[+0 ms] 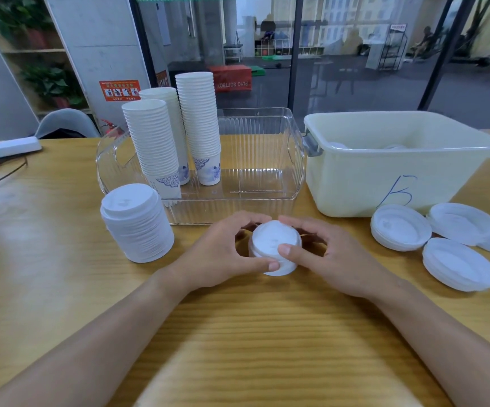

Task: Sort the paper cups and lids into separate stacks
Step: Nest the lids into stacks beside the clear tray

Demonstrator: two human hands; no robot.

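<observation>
Both hands cup a short stack of lids (274, 247) on the wooden table (237, 333): the left hand (226, 254) and right hand (325, 254) curl round its opposite sides, thumbs pressing the near edge, probably to square the lids. The tall lid stack (136, 223) stands to the left, near enough to receive them. Cup stacks (173, 136) stand apart in the clear tray (267, 183), while loose lids (443, 242) lie beside the cream bin (399, 160), unsorted.

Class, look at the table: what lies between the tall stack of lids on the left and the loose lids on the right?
In the head view, the left hand and right hand lie between the lid stack and the loose lids, holding a small stack of lids.
</observation>
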